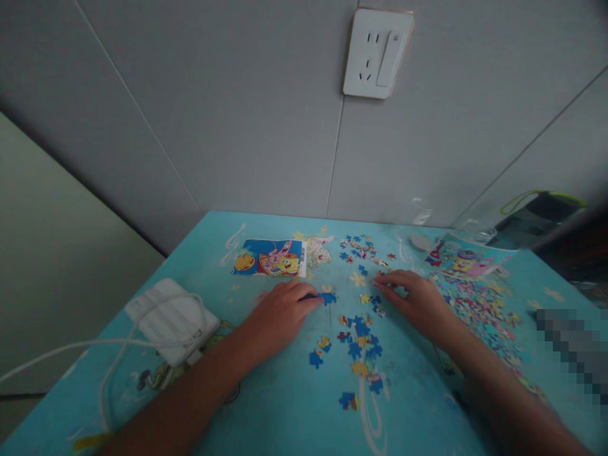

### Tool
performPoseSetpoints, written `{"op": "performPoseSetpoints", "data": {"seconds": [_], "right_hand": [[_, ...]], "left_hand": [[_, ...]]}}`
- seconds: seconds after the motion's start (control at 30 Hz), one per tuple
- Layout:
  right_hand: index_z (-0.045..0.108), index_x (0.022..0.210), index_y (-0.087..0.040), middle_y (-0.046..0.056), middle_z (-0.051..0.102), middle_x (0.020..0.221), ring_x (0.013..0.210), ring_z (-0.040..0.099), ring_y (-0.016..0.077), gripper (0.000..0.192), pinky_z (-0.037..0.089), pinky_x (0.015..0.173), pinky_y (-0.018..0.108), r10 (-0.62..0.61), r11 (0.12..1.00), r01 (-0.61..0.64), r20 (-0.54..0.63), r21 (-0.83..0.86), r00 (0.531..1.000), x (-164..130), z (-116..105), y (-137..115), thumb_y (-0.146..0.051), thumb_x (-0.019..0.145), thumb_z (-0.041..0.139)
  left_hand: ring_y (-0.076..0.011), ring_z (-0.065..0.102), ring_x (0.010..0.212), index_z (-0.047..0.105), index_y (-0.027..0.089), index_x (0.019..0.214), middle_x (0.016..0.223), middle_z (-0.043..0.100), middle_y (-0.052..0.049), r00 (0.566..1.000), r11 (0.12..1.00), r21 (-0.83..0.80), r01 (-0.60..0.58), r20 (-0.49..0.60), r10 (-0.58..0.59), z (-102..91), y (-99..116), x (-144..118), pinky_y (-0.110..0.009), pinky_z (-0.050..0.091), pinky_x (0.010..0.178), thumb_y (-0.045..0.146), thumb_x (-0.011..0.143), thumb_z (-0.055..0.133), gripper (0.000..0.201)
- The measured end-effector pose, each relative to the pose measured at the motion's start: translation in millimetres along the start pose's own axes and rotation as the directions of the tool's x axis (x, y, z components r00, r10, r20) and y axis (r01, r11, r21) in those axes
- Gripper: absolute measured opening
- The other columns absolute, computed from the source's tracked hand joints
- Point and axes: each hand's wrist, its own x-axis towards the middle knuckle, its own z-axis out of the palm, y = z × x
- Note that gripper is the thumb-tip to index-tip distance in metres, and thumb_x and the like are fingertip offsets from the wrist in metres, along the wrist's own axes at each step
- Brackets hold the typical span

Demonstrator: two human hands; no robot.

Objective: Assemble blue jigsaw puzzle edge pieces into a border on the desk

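Observation:
My left hand [280, 313] rests flat on the turquoise table [285, 405], its fingertips touching a small blue jigsaw piece [327, 297]. My right hand [413, 297] lies palm down a little to the right, fingertips on loose pieces [375, 301]. Between and below my hands several blue and yellow pieces [358, 339] are scattered. More loose pieces [361, 248] lie farther back. A big heap of pieces [479, 310] lies to the right of my right hand.
A cartoon picture card [268, 257] lies at the back left. A white power adapter [171, 320] with its cable sits at the left edge. A printed cartoon sheet [460, 259] lies at the back right. A wall socket [377, 54] hangs above.

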Motion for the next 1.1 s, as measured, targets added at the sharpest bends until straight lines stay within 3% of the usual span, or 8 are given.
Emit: {"op": "performPoseSetpoints", "data": {"seconds": [0.4, 0.63, 0.87, 1.1], "right_hand": [[0.075, 0.103, -0.024, 0.006, 0.075, 0.102, 0.095, 0.068, 0.0249, 0.021, 0.052, 0.087, 0.042, -0.021, 0.998, 0.019, -0.023, -0.065, 1.000, -1.9, -5.6, -2.7, -0.026, 0.093, 0.057], [0.077, 0.095, -0.025, 0.005, 0.076, 0.094, 0.083, 0.070, 0.0230, 0.017, 0.053, 0.077, 0.036, 0.055, 0.996, -0.047, 0.096, -0.080, 0.994, -4.1, -24.5, -2.6, -0.024, 0.090, 0.060], [0.076, 0.099, -0.026, 0.006, 0.074, 0.098, 0.090, 0.068, 0.0224, 0.017, 0.052, 0.083, 0.035, -0.034, 0.999, 0.037, 0.149, -0.019, 0.988, -5.4, -9.9, -7.7, -0.023, 0.089, 0.063], [0.075, 0.098, -0.024, 0.006, 0.072, 0.092, 0.083, 0.066, 0.0207, 0.015, 0.052, 0.079, 0.034, -0.030, 0.999, 0.035, 0.165, -0.024, 0.986, -4.0, -4.6, -4.2, -0.024, 0.088, 0.064]], "left_hand": [[-0.0238, 0.054, 0.113, 0.060, 0.026, 0.128, 0.124, 0.060, -0.007, 0.999, 1.000, -0.003, -0.030, -0.029, 0.030, 2.9, -4.7, -1.5, -0.046, 0.047, 0.099, 0.013, 0.096, 0.047, 0.038], [-0.0230, 0.054, 0.112, 0.060, 0.026, 0.129, 0.123, 0.060, -0.007, 0.999, 0.999, -0.019, -0.045, -0.030, 0.045, 1.9, -5.8, -1.1, -0.045, 0.048, 0.098, 0.012, 0.095, 0.047, 0.039], [-0.0232, 0.054, 0.111, 0.060, 0.027, 0.129, 0.123, 0.061, -0.007, 0.999, 0.999, 0.001, -0.045, -0.027, 0.045, 0.4, -5.0, -0.7, -0.044, 0.047, 0.098, 0.014, 0.096, 0.047, 0.038], [-0.0231, 0.055, 0.111, 0.062, 0.027, 0.128, 0.122, 0.061, -0.007, 0.998, 0.999, -0.019, -0.037, -0.045, 0.036, 1.1, -4.2, -1.5, -0.045, 0.048, 0.097, 0.015, 0.096, 0.047, 0.037]]}}
